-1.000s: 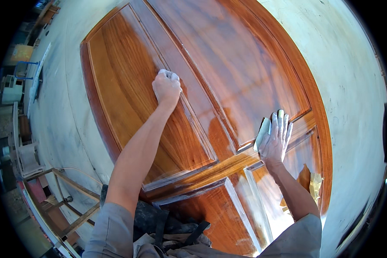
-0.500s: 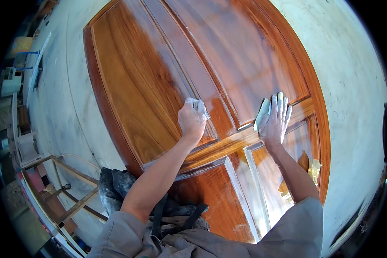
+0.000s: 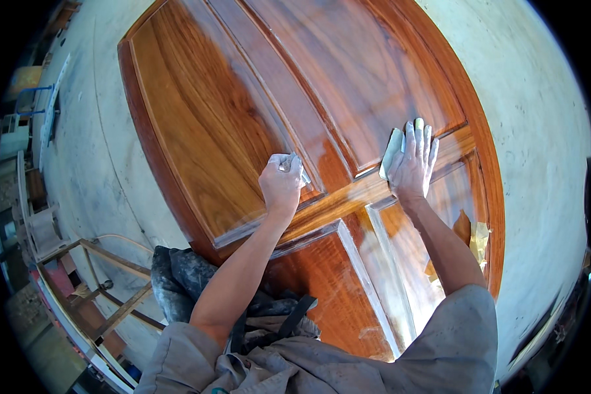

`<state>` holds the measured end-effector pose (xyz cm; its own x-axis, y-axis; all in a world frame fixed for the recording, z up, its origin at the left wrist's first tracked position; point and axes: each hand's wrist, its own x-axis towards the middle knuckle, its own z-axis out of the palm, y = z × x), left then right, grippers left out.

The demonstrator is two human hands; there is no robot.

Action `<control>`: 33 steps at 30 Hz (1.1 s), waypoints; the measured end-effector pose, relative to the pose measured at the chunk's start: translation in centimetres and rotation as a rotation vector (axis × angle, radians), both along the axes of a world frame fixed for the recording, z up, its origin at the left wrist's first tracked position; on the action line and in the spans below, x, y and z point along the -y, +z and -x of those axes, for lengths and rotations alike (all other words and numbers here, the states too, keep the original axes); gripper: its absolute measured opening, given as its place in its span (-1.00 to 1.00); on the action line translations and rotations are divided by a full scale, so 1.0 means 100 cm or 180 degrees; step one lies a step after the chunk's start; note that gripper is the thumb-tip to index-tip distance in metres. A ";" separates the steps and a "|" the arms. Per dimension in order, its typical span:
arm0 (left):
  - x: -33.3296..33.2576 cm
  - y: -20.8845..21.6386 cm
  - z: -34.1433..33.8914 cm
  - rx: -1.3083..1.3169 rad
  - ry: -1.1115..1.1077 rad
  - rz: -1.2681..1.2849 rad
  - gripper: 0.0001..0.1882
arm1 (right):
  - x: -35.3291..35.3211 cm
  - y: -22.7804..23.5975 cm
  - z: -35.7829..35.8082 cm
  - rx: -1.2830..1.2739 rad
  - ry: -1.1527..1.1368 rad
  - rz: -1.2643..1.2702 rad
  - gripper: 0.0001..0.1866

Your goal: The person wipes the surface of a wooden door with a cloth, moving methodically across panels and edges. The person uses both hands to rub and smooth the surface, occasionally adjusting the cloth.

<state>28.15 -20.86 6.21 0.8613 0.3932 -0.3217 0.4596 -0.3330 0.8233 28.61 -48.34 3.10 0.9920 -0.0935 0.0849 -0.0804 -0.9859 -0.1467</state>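
A brown panelled wooden door (image 3: 197, 131) lies in front of me, hazed with white dust over much of its right side. My left hand (image 3: 282, 184), dusty white, is closed in a fist at the inner edge of the far left panel. A pale folded piece, apparently sandpaper (image 3: 305, 176), pokes out of its fingers against the moulding. My right hand (image 3: 410, 167) lies flat on the door near the cross rail, fingers stretched out. Beside its thumb, partly under the palm, is a pale greenish sheet (image 3: 391, 150). The face of that sheet is hidden.
Yellowish masking tape or paper (image 3: 479, 243) sticks to the door's right side. A dark dusty cloth bundle (image 3: 180, 279) is beside my left forearm. On the left stand a wooden frame (image 3: 121, 312) and a blue-handled item (image 3: 34, 98). Pale concrete floor (image 3: 538, 131) surrounds the door.
My left fist has slid a little nearer to me along the moulding. My right hand stays at about the same place on the door. The view has shifted slightly.
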 end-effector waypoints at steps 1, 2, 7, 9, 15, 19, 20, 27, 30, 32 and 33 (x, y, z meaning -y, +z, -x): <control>0.003 -0.001 0.000 -0.0047 0.0017 0.0003 -0.79 | -0.001 0.000 0.000 -0.0018 0.0004 0.0020 -0.30; 0.005 -0.002 0.001 -0.0094 0.0037 0.0006 -0.80 | -0.001 0.000 0.000 -0.0007 0.0012 0.0010 -0.30; 0.010 0.003 -0.005 -0.0274 -0.0109 -0.0159 -0.84 | 0.003 -0.001 0.002 0.0015 0.0033 -0.0002 -0.29; 0.007 0.004 -0.021 -0.0392 -0.0101 -0.0090 -0.85 | 0.002 0.002 -0.001 0.0028 0.0061 -0.0061 -0.28; -0.003 -0.010 -0.056 -0.0173 -0.0183 -0.0722 -0.84 | 0.002 -0.002 0.001 0.0064 0.0105 -0.0081 -0.28; -0.006 -0.017 -0.051 0.0070 -0.0265 -0.0732 -0.82 | 0.003 -0.002 0.000 0.0032 0.0079 -0.0046 -0.29; -0.012 -0.014 -0.065 0.0060 -0.0214 -0.0610 -0.82 | 0.004 -0.001 0.001 0.0051 0.0099 -0.0057 -0.29; -0.036 -0.019 -0.098 0.0121 -0.0270 -0.0748 -0.83 | 0.000 -0.003 -0.001 0.0013 0.0115 -0.0031 -0.29; -0.006 -0.006 -0.039 -0.0211 -0.0252 -0.0014 -0.81 | 0.003 -0.001 0.001 0.0021 0.0076 -0.0055 -0.29; -0.007 -0.001 -0.037 -0.0167 -0.0393 0.0024 -0.81 | 0.005 -0.001 0.000 0.0015 0.0066 -0.0069 -0.29; -0.008 0.000 -0.040 -0.0147 -0.0471 0.0055 -0.82 | 0.007 0.001 0.000 0.0009 0.0063 -0.0035 -0.28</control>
